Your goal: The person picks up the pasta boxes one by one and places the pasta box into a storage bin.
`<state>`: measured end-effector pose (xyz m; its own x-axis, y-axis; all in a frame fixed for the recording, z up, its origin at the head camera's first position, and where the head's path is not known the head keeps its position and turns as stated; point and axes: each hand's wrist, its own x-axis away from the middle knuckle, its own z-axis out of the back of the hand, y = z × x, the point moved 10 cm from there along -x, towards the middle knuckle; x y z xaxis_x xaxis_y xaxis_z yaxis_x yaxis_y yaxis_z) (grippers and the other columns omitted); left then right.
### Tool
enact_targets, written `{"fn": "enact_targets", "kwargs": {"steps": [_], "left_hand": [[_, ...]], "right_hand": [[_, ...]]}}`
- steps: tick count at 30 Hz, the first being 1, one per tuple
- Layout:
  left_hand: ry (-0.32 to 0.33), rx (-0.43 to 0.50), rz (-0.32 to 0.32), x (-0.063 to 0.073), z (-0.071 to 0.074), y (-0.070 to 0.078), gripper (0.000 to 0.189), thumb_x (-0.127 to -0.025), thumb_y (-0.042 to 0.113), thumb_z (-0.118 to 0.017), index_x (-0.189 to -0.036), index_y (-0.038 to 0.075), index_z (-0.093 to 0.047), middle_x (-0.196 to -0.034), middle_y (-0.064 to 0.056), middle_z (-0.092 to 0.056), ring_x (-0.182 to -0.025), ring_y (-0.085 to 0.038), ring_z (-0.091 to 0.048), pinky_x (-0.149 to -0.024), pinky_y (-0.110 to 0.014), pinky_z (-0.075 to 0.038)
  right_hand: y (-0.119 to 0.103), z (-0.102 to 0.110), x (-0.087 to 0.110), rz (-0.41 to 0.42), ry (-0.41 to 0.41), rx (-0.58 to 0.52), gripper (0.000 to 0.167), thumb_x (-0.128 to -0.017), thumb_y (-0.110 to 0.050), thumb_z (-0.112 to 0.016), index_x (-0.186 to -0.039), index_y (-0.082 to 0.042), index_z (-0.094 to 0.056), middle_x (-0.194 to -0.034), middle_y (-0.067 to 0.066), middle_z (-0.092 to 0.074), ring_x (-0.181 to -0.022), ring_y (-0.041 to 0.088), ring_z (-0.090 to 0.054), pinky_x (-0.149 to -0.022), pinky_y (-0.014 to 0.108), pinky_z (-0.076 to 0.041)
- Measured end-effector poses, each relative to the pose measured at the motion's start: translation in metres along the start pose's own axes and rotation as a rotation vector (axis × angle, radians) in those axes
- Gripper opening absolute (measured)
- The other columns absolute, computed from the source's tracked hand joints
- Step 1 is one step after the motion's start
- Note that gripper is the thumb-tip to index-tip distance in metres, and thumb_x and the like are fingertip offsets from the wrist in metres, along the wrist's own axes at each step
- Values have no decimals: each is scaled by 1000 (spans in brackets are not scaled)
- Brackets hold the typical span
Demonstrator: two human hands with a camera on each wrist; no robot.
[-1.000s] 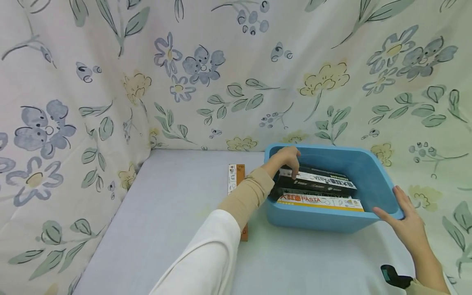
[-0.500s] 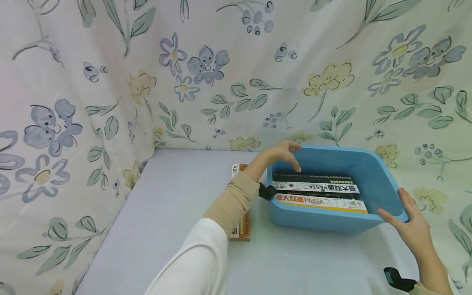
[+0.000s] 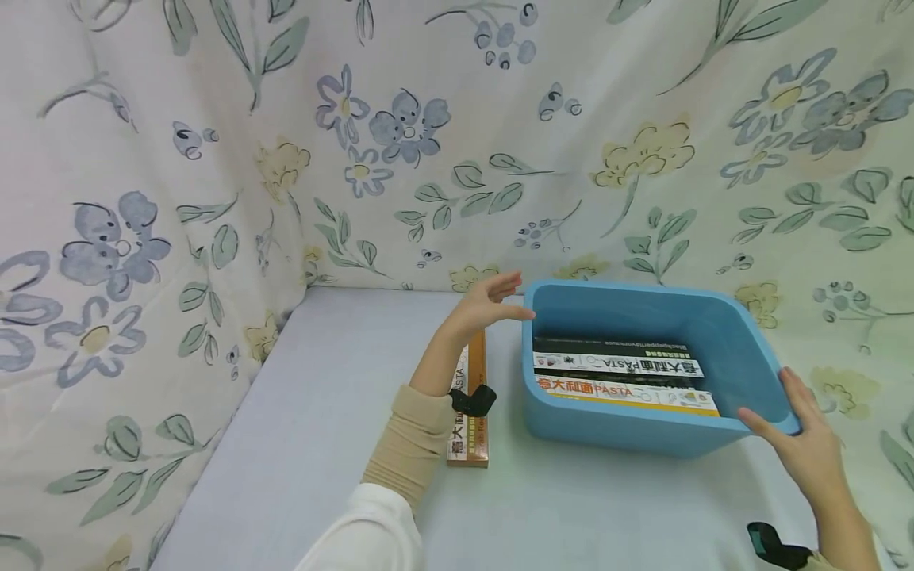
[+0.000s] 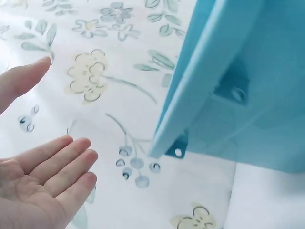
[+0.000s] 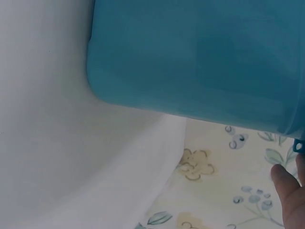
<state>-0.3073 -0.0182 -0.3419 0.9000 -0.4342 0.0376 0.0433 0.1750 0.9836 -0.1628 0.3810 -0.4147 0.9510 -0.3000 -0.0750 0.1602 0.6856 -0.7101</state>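
Observation:
A blue plastic bin stands on the table's right side. Inside it lie a black-and-white pasta box and, at the front, a white-and-orange pasta box. My left hand is spread in the air just left of the bin's rim, holding nothing; the left wrist view shows its bare palm. Below that arm an orange-brown and white pasta box lies on the table, partly covered by the wrist. My right hand holds the bin's front right corner, thumb on the rim and fingers along the outer side.
The pale table extends left and forward of the bin. A floral cloth hangs behind and at both sides. Black straps with small devices sit on both wrists.
My left hand has come up out of the bin and moved left past its rim, leaving the black box inside. My right hand keeps its hold on the bin's corner.

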Motion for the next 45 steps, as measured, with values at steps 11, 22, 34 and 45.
{"fn": "enact_targets", "kwargs": {"steps": [11, 22, 34, 45], "left_hand": [[318, -30, -16, 56, 23, -48, 80, -80, 16, -80, -148, 7, -40, -149, -12, -43, -140, -29, -35, -111, -48, -30], [562, -168, 36, 106, 10, -97, 95, -73, 26, -84, -149, 0, -33, -150, -21, -37, -137, -42, -34, -106, -62, -31], [702, -343, 204, 151, -9, -165, 116, -61, 28, -89, -149, -8, -22, -150, -28, -31, -130, -47, -39, -101, -65, -34], [752, -355, 272, 172, -21, -200, 123, -54, 32, -92, -147, -10, -24, -148, -32, -32, -133, -49, -34, -103, -63, -33]], "right_hand": [[0, -1, -2, 2, 8, 2, 89, -93, -35, -60, -156, -11, -2, -160, 17, 4, -140, 53, 2, -97, 77, -14], [1, -2, -2, -2, 17, -5, 89, -92, -34, -61, -156, -12, -3, -161, 16, 4, -141, 52, 2, -97, 77, -13], [-1, -2, -2, 7, 28, -15, 89, -92, -33, -62, -156, -11, -4, -161, 16, 3, -143, 49, 3, -100, 75, -11], [2, 0, -1, -15, 44, 16, 89, -92, -34, -61, -156, -11, -4, -161, 13, 3, -143, 49, 1, -101, 74, -13]]}}
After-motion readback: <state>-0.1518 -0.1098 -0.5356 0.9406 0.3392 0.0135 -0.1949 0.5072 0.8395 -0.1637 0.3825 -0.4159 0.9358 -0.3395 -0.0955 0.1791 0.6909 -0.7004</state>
